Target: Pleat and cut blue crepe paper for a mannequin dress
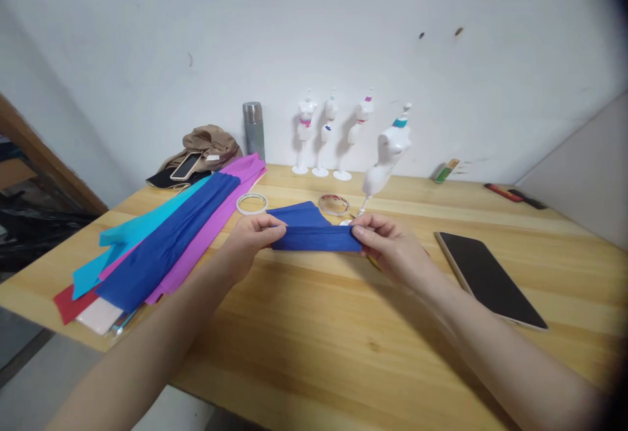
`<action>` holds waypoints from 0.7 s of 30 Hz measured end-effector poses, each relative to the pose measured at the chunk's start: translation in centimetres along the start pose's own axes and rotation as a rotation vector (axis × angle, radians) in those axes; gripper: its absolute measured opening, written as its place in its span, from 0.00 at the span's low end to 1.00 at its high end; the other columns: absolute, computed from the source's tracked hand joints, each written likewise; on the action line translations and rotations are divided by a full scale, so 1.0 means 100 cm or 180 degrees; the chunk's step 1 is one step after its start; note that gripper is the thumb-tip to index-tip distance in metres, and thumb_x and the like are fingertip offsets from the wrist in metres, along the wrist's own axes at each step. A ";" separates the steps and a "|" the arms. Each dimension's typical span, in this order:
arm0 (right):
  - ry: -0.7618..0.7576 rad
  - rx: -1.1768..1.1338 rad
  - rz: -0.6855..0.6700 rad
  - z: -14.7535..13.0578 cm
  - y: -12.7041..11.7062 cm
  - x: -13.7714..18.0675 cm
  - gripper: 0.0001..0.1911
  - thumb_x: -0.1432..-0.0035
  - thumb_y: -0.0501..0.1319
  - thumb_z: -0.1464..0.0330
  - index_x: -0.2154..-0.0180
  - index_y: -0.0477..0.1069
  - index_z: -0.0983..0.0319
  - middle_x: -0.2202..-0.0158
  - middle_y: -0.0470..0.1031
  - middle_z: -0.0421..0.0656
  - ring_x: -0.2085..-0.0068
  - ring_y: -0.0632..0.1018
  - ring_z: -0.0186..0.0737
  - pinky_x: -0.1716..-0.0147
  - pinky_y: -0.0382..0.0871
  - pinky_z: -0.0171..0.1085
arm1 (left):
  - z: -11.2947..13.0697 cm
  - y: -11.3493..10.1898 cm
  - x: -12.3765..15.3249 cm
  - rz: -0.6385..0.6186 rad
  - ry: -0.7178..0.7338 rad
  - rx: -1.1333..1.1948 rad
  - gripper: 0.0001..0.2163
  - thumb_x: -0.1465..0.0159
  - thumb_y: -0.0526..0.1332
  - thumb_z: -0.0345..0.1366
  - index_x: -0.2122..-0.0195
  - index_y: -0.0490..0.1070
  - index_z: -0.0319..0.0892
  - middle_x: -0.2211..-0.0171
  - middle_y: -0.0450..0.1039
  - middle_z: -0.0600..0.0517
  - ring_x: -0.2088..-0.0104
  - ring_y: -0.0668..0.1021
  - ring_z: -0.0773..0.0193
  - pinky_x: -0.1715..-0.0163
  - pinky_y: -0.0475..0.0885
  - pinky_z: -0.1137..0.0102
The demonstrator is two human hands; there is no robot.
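Note:
A folded strip of blue fabric point(318, 239) is stretched level between my two hands, above the wooden table. My left hand point(256, 233) pinches its left end and my right hand point(385, 240) pinches its right end, thumbs on top. Just behind the strip lies another piece of blue fabric point(299, 214); whether the two are joined I cannot tell. Beyond my right hand leans a small white mannequin point(387, 150) with a teal band at its neck. Close by are a white tape roll point(252, 204) and a clear tape roll point(334, 205).
Long fabric strips in blue point(171, 241), cyan and magenta lie on the table's left side. Several small mannequins point(330, 130) stand along the wall beside a thermos point(254, 131). At right rests a dark tablet point(490, 280). A phone point(187, 166) sits by brown cloth point(210, 143).

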State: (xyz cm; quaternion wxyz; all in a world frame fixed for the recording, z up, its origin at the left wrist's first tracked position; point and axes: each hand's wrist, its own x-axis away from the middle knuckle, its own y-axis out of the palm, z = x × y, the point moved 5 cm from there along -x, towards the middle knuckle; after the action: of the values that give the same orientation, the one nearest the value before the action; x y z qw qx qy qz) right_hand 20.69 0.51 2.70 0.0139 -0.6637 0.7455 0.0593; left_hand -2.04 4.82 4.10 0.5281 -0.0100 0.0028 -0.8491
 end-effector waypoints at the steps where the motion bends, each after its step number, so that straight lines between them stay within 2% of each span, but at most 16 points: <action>1: -0.0004 0.0008 -0.0006 0.000 0.000 0.000 0.16 0.58 0.71 0.56 0.73 0.72 0.59 0.80 0.66 0.35 0.80 0.64 0.30 0.80 0.54 0.34 | -0.001 0.000 0.000 0.0015 -0.0017 0.0030 0.12 0.49 0.67 0.43 0.72 0.74 0.38 0.72 0.73 0.51 0.70 0.72 0.66 0.67 0.65 0.69; 6: -0.0038 0.0076 -0.0012 0.002 -0.003 -0.002 0.15 0.57 0.70 0.56 0.73 0.72 0.59 0.81 0.65 0.35 0.80 0.64 0.30 0.81 0.54 0.34 | -0.007 -0.001 -0.003 0.0102 -0.0033 0.0035 0.13 0.49 0.67 0.43 0.70 0.74 0.38 0.73 0.72 0.52 0.72 0.71 0.67 0.69 0.64 0.70; 12: -0.0144 0.0232 0.0087 0.004 -0.006 -0.004 0.15 0.58 0.71 0.58 0.72 0.72 0.59 0.80 0.66 0.35 0.80 0.65 0.30 0.80 0.57 0.33 | -0.005 -0.003 -0.004 0.0340 0.0274 -0.0298 0.10 0.48 0.66 0.40 0.68 0.76 0.39 0.75 0.72 0.54 0.74 0.71 0.67 0.70 0.64 0.70; 21: -0.0341 0.0134 0.0141 -0.002 -0.007 -0.004 0.12 0.57 0.71 0.62 0.72 0.73 0.58 0.80 0.68 0.35 0.79 0.67 0.31 0.79 0.61 0.33 | -0.005 -0.007 -0.006 0.0615 0.0470 -0.0167 0.10 0.51 0.68 0.40 0.71 0.76 0.39 0.76 0.74 0.53 0.73 0.74 0.66 0.69 0.68 0.70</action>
State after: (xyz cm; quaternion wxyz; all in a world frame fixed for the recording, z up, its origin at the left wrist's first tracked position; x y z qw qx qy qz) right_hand 21.45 0.83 2.90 0.0664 -0.6426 0.7592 0.0792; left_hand -2.39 5.63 3.63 0.6053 0.0391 0.0649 -0.7924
